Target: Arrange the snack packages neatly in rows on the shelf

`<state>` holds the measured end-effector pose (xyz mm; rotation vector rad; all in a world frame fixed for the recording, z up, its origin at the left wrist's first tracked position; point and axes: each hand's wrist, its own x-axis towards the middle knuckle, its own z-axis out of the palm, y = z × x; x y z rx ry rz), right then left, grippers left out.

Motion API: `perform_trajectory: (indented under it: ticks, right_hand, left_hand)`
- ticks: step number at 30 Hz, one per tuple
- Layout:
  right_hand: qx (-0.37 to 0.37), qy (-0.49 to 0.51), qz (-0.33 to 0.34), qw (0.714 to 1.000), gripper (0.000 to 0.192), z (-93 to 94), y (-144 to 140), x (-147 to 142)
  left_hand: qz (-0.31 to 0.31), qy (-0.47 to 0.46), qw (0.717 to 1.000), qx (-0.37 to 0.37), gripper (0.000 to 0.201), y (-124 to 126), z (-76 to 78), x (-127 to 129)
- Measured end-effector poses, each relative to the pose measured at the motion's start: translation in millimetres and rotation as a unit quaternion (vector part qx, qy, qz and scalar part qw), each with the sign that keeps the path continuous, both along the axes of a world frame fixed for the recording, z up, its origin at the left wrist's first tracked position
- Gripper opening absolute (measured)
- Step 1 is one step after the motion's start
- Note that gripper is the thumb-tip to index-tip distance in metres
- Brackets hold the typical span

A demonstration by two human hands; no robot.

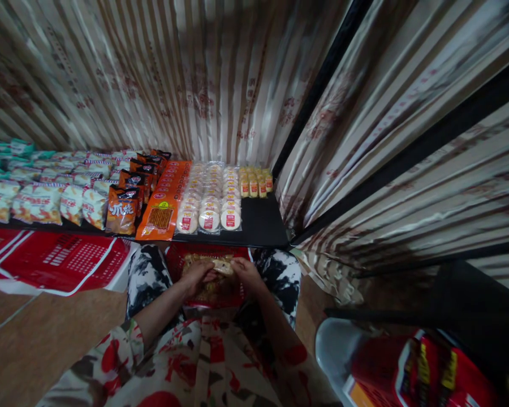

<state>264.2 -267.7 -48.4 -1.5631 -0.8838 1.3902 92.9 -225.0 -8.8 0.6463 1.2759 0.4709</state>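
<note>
Between my two hands is a small wrapped snack packet (223,267), pale yellow in clear film. My left hand (199,272) pinches one end of it and my right hand (245,271) the other. Right below them, between my knees, a red bag (186,311) holds more yellowish packets (207,291), partly covered by my hands. Beyond, on the black shelf (261,223), lie similar small yellow packets (254,183) at the right end. Rows of round white crackers in clear wrap (209,220) stand to their left.
Along the shelf, leftward, are an orange snack sheet (159,212), orange-black bags (121,209), white bags (38,203) and green bags (21,147). Red bags (80,260) lie below at left. A pale stool (335,350) bears red packages (377,367) at lower right. Patterned curtains (220,85) hang behind.
</note>
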Motion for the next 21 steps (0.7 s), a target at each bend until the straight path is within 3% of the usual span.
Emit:
perform_trajectory:
  ticks: [8,13,21]
  right_hand:
    - [0.006,-0.041,0.02,0.999,0.046,43.0,-1,23]
    - [0.028,-0.064,-0.004,0.998,0.045,67.4,-7,36]
    - [0.093,-0.068,-0.021,0.993,0.038,85.1,-23,46]
  left_hand:
    - [0.006,-0.068,0.997,-0.029,0.014,-6,18.7,12]
    - [-0.043,-0.092,0.995,-0.021,0.022,-8,30.2,21]
    - [-0.046,-0.103,0.994,-0.006,0.017,-4,52.6,43]
